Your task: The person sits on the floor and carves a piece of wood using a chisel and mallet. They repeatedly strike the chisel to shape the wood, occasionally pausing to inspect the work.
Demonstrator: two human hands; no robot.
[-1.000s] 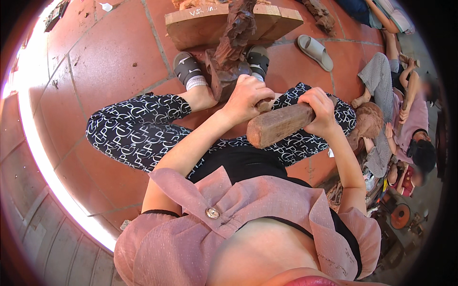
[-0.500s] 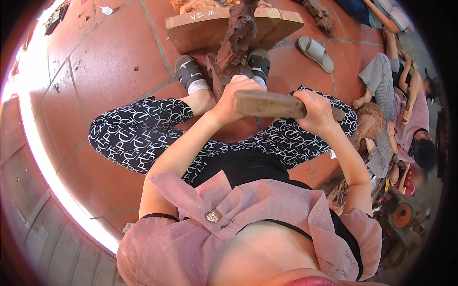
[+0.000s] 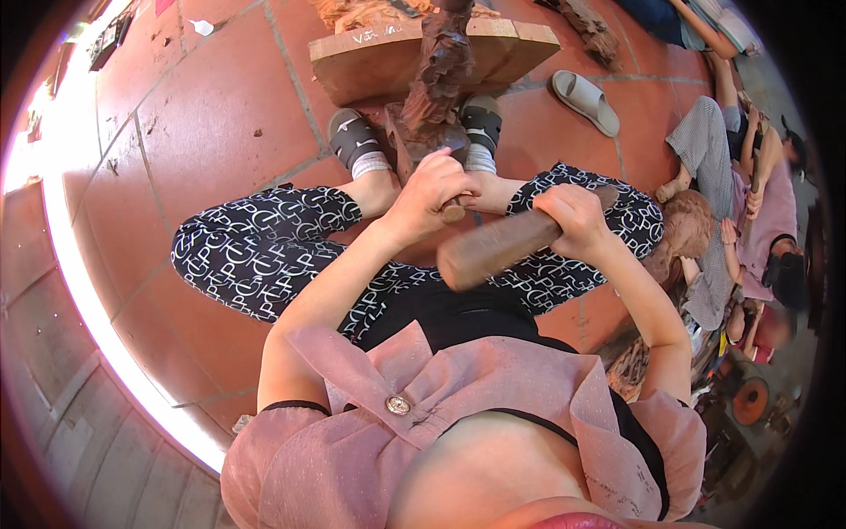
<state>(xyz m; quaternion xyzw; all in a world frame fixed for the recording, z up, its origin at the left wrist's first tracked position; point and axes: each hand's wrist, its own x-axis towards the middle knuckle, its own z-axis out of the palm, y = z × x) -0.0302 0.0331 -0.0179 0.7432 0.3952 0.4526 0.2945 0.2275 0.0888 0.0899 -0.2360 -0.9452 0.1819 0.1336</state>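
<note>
My left hand (image 3: 425,196) is closed around a chisel, of which only the round wooden handle end (image 3: 453,212) shows; its blade is hidden by the fingers. My right hand (image 3: 571,219) grips a brown wooden mallet (image 3: 493,249) by its narrow part. The thick end of the mallet, slightly blurred, is apart from the chisel, on the side towards my body. Just beyond my left hand a dark brown wood carving (image 3: 437,79) stands upright between my feet, rough and knobbly, with a blocky base (image 3: 414,145).
A thick pale wooden board (image 3: 370,66) stands behind the carving with orange-toned carved wood on it. A loose grey slipper (image 3: 585,102) and another dark carved piece (image 3: 589,33) lie on the tiled floor. To the right sit other people near a reddish-brown carving (image 3: 683,231).
The mallet's thick end has swung back from over my left hand towards my body and now tilts. The chisel's handle end has come into sight. My left hand has turned slightly.
</note>
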